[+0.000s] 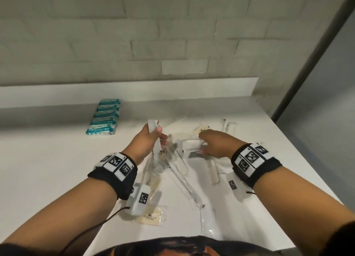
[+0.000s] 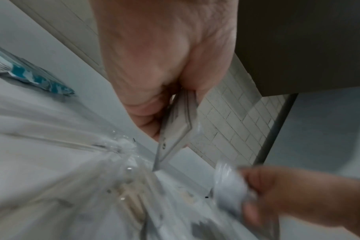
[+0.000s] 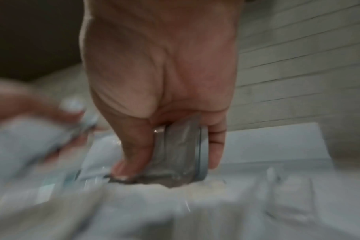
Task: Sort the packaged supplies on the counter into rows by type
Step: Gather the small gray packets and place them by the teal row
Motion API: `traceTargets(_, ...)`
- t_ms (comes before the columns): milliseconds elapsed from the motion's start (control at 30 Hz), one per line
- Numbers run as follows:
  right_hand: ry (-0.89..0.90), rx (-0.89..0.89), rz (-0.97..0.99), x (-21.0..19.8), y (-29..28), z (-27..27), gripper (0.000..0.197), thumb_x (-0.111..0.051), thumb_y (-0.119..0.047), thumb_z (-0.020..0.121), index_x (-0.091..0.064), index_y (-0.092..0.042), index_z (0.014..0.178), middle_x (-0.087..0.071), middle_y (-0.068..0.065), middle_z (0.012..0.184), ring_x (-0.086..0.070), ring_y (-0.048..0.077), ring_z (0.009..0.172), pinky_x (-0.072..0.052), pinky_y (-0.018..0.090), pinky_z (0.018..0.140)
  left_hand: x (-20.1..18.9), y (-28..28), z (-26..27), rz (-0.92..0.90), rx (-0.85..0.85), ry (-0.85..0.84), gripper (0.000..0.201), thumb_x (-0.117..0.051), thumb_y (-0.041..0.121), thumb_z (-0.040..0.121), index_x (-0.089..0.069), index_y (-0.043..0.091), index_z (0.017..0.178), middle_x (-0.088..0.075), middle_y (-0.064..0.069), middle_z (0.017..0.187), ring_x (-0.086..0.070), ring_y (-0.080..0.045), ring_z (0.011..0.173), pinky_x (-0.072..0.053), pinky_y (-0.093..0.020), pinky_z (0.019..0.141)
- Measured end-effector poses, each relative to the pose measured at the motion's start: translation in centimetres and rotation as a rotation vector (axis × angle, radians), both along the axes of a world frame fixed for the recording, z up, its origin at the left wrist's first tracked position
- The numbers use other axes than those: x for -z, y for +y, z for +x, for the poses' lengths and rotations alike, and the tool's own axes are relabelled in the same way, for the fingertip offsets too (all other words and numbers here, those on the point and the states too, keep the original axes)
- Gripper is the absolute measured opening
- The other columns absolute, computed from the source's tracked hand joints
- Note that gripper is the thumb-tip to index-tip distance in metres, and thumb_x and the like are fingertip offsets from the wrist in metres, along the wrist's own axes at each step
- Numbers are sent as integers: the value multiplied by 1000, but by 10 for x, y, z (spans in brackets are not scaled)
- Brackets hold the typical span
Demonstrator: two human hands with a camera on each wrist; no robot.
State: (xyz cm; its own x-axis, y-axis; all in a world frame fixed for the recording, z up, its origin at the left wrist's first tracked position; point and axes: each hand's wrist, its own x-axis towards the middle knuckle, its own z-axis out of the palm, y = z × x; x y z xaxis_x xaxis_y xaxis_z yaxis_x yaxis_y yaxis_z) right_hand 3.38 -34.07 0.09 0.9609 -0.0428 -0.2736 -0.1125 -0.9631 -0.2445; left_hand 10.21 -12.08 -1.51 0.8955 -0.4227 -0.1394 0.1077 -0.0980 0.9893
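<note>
counter (image 1: 57, 169) is white, with a messy pile of clear packets (image 1: 178, 171) in the middle of it. left hand (image 1: 147, 140) is curled round a flat white packet (image 1: 153, 129) held up over the pile, right hand (image 1: 215, 146) pinches a small grey packet (image 3: 181, 151) just above the pile. teal packs (image 1: 104, 117) sit in a neat row well left of the pile, by the back ledge

No legible text

Print on the teal-and-white packets (image 1: 103, 117) and the beige sachet (image 1: 150, 215) was too blurred to be read.

A white counter (image 1: 57, 169) meets a pale brick wall (image 1: 134, 34).
</note>
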Motion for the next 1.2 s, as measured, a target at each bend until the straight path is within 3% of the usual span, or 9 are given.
traceTargets(100,-153,165,669,-34,6,-3,16,-57,-28,94,-56,-16,106,-62,2,89,-59,17,77,-46,25,66,-4,-13,-2,-61,-4,-17,37,-38,38,101,-47,19,131,-68,3,116,-60,-19,115,-50,-33,91)
traceTargets(233,-108,167,1250,-52,40,-7,33,-50,-13,98,-45,-11,131,-63,12,112,-63,26,100,-52,40,87,-31,-46,-6,-141,-14,-12,50,-36,52,98,-62,19,124,-71,-7,111,-65,-24,109,-51,-37,94)
traceTargets(367,-277,283,1328,-52,51,-6,40,-57,-11,95,-36,-20,128,-60,11,122,-64,27,105,-57,42,76,-56,-65,-8,-456,158,235,85,-33,77,76,-62,13,124,-65,-19,117,-60,-36,114,-43,-52,103)
traceTargets(467,-388,347,1340,-54,49,-10,36,-61,-13,92,-41,-18,122,-64,11,116,-67,25,98,-59,37,68,-52,-62,-12,-456,299,297,69,-49,64,82,-61,10,123,-66,-17,114,-64,-32,102,-43,-56,100)
traceTargets(633,-698,369,504,-43,47,-13,39,-76,-35,74,-55,-28,107,-51,-9,104,-57,7,92,-51,26,71,-45,-54,-25,-383,362,310,41,-48,40,95,-61,13,123,-68,-10,103,-68,-26,89,-59,-45,72)
traceTargets(767,-522,405,963,-44,38,-15,35,-81,-18,74,-59,-21,101,-63,-2,94,-66,16,81,-56,32,59,-48,-47,-29,-351,397,295,42,-49,45,91,-66,17,117,-71,-11,100,-71,-30,88,-55,-25,52)
traceTargets(900,-639,404,1168,-48,23,-22,12,-67,2,82,-66,-8,87,-68,3,80,-62,15,72,-50,32,71,-51,-43,-27,-377,383,318,35,-50,40,88,-64,15,109,-72,-11,89,-71,-32,88,-56,-27,53)
traceTargets(1067,-921,327,1234,-53,10,-24,58,-49,30,72,-73,-20,56,-57,4,109,-61,-3,92,-50,14,77,-57,-43,-30,-408,434,362,43,-55,44,83,-65,12,111,-72,-13,102,-72,-29,83,-54,-26,46)
traceTargets(1200,-889,228,1030,-46,8,-29,45,-48,25,83,-74,-12,84,-57,6,125,-56,8,113,-46,16,92,-58,-47,-34,-356,463,274,30,-72,16,78,-65,10,107,-72,-12,91,-72,-26,79,-54,-24,46)
